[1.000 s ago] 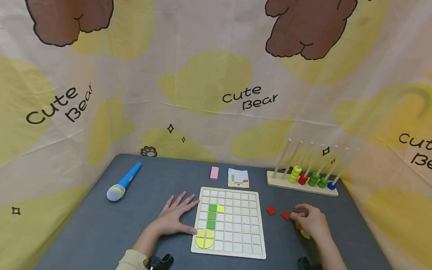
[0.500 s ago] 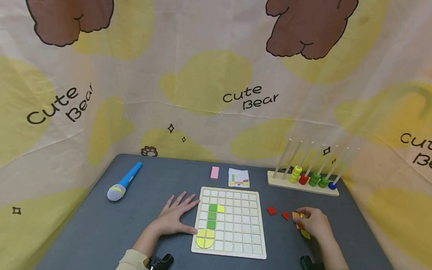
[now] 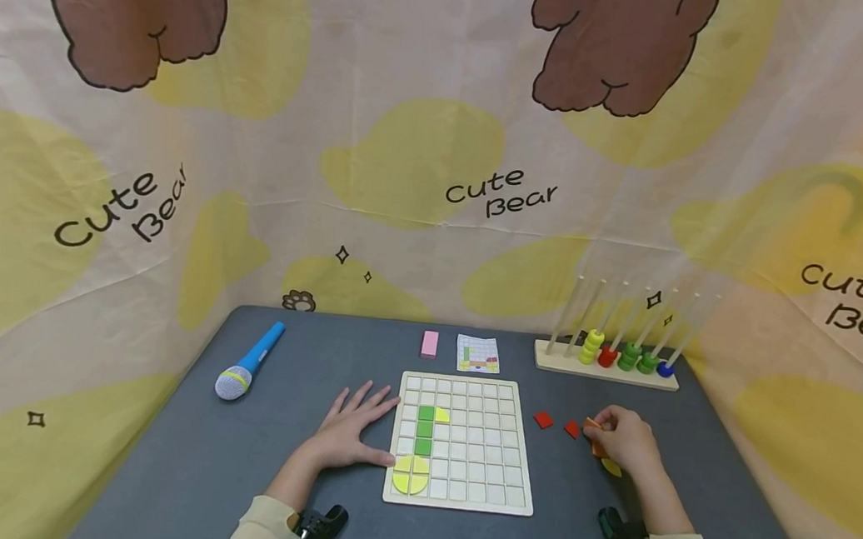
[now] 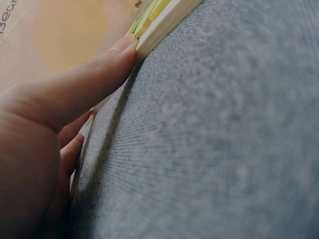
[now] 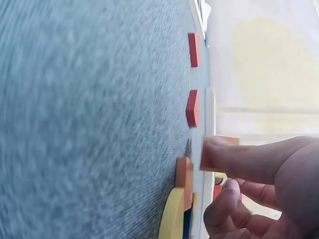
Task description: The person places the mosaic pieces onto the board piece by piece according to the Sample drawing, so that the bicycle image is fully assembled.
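My left hand [image 3: 351, 435] lies flat with spread fingers, thumb and fingertips touching the left edge of a white gridded board [image 3: 460, 506]. Green square tiles [image 3: 424, 429], a yellow quarter-circle tile [image 3: 442, 415] and a yellow circle of quarter tiles [image 3: 410, 474] fill part of its grid. Right of the board, my right hand [image 3: 630, 440] pinches an orange tile [image 5: 205, 158] between thumb and fingers, held above the table in the right wrist view. Below it are another orange tile [image 5: 182, 174] and a yellow curved tile [image 5: 172, 214]. Two red tiles [image 3: 544, 419] lie between board and hand.
A blue toy microphone [image 3: 248, 363] lies at the left. Behind the board are a pink block [image 3: 429, 344] and a pattern card [image 3: 478, 355]. A pegged bead counter [image 3: 605, 372] stands at the back right, before a printed cloth backdrop [image 3: 409, 159].
My right hand has shifted slightly and raised its fingertips, with the orange tile now pinched in them. The left hand and the tiles on the board stay as they were.
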{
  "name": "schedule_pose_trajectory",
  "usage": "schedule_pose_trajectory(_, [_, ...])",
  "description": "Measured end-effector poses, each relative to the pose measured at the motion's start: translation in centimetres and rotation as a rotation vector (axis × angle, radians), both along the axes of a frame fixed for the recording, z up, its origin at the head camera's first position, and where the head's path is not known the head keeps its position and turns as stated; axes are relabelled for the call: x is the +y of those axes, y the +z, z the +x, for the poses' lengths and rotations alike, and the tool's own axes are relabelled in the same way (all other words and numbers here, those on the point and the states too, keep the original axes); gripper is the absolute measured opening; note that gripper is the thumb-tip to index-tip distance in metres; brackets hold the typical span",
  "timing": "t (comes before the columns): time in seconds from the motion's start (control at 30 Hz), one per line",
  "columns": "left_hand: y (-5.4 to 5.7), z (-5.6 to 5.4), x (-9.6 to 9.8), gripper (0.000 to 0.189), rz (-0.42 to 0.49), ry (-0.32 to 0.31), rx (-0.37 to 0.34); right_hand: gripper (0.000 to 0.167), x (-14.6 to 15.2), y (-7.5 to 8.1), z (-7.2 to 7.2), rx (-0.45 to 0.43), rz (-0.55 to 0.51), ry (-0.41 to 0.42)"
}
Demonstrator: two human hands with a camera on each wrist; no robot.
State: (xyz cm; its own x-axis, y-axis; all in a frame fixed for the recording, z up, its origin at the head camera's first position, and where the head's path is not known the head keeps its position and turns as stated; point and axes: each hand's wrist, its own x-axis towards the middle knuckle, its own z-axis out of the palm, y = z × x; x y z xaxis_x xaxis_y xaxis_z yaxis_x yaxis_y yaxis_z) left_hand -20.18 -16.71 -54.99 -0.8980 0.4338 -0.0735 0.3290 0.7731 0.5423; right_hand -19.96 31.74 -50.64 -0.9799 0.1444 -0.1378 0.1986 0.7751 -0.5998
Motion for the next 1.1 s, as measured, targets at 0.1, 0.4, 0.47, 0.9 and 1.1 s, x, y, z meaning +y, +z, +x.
schedule_pose_trajectory(0.1, [-0.1,0.0,-0.1,0.103,-0.001,-0.002,0.004,0.025,-0.5,0.3,0.1,0.035,0.015,0.002])
schedule_pose_trajectory(0.4, [-0.1,0.0,0.0,0.104,0.001,-0.003,-0.003,0.028,-3.2,2.0,1.1,0.115,0.017,0.045])
schedule_pose_trajectory(0.47, [0.0,0.0,0.0,0.104,0.003,-0.004,-0.005,0.027,-3.8,2.2,1.2,0.12,0.016,0.067])
schedule_pose_trajectory(0.9, [0.0,0.1,0.0,0.103,0.015,0.004,0.003,0.021,-7.4,2.4,1.4,0.128,-0.057,0.123])
schedule_pose_trajectory(1.1, [-0.1,0.0,0.0,0.104,0.013,0.006,0.004,0.016,-9.0,2.0,1.6,0.131,-0.074,0.128])
